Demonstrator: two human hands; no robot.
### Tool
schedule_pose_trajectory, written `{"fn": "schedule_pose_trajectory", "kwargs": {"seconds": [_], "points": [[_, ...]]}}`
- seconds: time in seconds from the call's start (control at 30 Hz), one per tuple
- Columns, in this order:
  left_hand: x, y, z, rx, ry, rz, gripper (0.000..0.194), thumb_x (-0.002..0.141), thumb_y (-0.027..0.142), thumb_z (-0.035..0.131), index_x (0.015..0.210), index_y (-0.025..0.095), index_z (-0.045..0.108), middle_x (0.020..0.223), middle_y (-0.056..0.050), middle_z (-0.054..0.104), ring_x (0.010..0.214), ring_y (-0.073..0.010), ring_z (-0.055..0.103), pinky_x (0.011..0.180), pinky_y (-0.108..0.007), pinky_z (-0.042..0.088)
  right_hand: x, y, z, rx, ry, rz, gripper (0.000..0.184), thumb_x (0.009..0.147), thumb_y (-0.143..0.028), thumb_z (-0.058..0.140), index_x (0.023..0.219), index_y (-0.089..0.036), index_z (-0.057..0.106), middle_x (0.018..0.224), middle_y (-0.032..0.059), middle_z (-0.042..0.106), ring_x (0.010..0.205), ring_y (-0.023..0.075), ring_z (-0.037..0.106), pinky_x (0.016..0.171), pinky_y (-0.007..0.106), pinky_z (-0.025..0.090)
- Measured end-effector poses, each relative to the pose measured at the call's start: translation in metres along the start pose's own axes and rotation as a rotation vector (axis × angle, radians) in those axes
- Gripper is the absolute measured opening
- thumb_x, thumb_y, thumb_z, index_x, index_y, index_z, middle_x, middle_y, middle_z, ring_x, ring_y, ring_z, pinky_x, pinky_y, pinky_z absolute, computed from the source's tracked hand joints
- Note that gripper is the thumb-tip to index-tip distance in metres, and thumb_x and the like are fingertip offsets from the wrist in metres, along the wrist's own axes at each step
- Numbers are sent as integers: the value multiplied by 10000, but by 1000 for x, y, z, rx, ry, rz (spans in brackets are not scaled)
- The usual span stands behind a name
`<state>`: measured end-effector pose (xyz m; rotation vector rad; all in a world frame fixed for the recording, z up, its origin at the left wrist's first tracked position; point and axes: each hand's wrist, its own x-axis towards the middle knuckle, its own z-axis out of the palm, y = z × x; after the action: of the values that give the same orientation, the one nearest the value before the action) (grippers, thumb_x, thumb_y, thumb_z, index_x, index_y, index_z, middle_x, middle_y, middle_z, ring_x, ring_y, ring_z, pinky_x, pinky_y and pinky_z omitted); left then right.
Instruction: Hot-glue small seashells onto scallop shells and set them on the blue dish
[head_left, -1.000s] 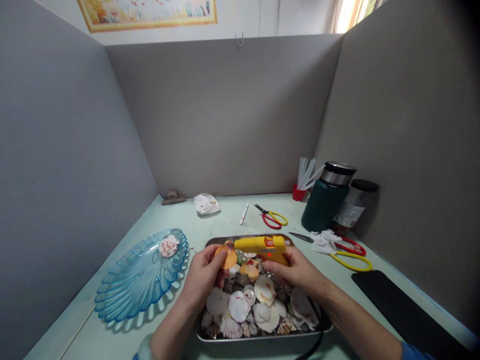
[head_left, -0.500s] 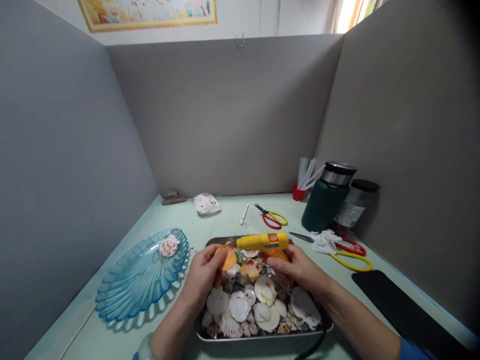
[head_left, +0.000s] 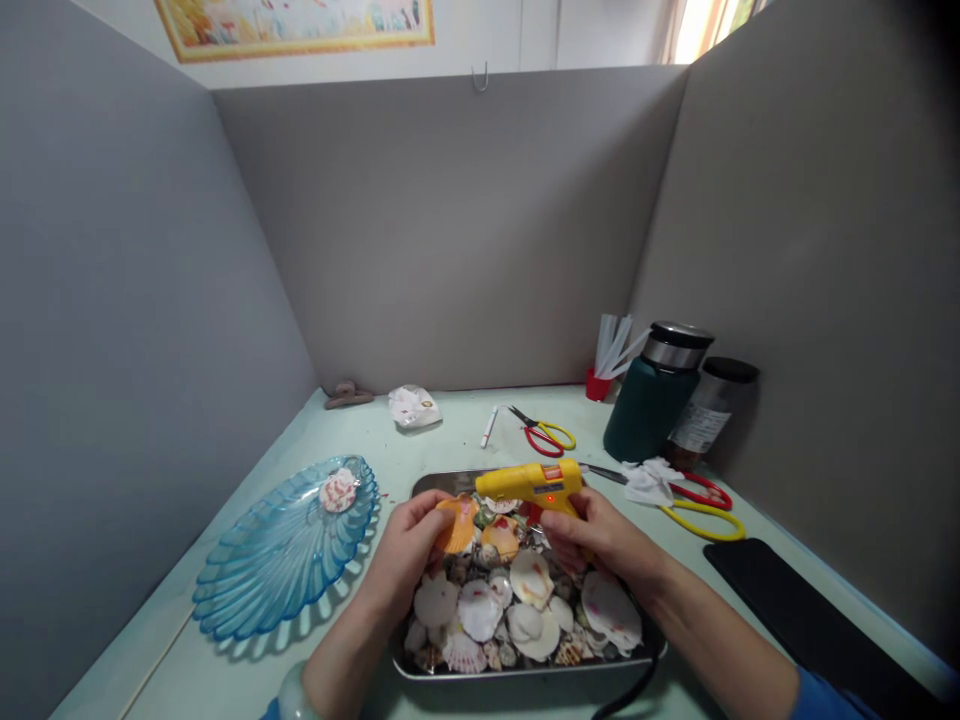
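Observation:
My left hand point(head_left: 412, 540) pinches an orange scallop shell point(head_left: 458, 524) above the left part of a metal tray point(head_left: 525, 676). In my right hand point(head_left: 600, 535) is a yellow hot glue gun point(head_left: 529, 484), its nozzle pointing left at the shell's upper edge. A small red light glows on the gun, and its black cord point(head_left: 634, 692) runs down over the tray's front right corner. Assorted seashells point(head_left: 531, 580) fill the tray beneath both hands. To the left lies a blue shell-shaped glass dish point(head_left: 277, 560) with a pinkish-white shell point(head_left: 337, 491) at its far end.
Red-and-yellow scissors point(head_left: 546, 436) and a white pen point(head_left: 489, 427) lie behind the tray. Larger scissors point(head_left: 705, 505) under a crumpled tissue point(head_left: 651, 483), a green bottle point(head_left: 651, 410), a jar point(head_left: 705, 415) and a black phone-like slab point(head_left: 795, 610) are at right. Grey panels point(head_left: 450, 240) enclose the table.
The glue gun has shifted slightly right, its nozzle drawing back a little from the shell. The orange shell has tilted and now shows more of its face.

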<state>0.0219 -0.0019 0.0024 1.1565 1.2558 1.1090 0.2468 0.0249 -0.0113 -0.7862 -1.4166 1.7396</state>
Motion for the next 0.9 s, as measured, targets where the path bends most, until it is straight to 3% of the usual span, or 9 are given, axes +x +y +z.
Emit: {"fn": "schedule_pose_trajectory", "kwargs": {"seconds": [0.17,0.4,0.6,0.9], "points": [[-1,1,0,-26,-5,28,159,754,303,555,760,151,603,507,61,432,416,-58,303,358,-149,257,0,1,0,-27,-1,23,362,742,-468,702,801,-154,531,438,-87,399,373,57,317,378,196,263],[3,-3,-1,-175,27,73,270,816,441,539,756,178,544,498,84,425,353,-50,294,365,-184,344,0,0,-1,-20,-49,6,360,754,-461,696,809,-140,541,444,-87,404,373,49,322,386,189,291],[3,-3,-1,-199,33,76,305,809,473,554,744,177,530,476,87,403,353,-45,278,338,-165,284,0,3,-3,18,-105,7,345,772,-445,687,835,-135,549,429,-86,411,369,49,327,388,186,309],[-1,-2,2,-116,25,12,382,783,533,568,675,172,502,473,73,419,362,-46,308,332,-158,224,1,7,-3,27,-84,-17,322,776,-428,687,787,-143,537,440,-87,396,370,46,319,384,184,317]]}}
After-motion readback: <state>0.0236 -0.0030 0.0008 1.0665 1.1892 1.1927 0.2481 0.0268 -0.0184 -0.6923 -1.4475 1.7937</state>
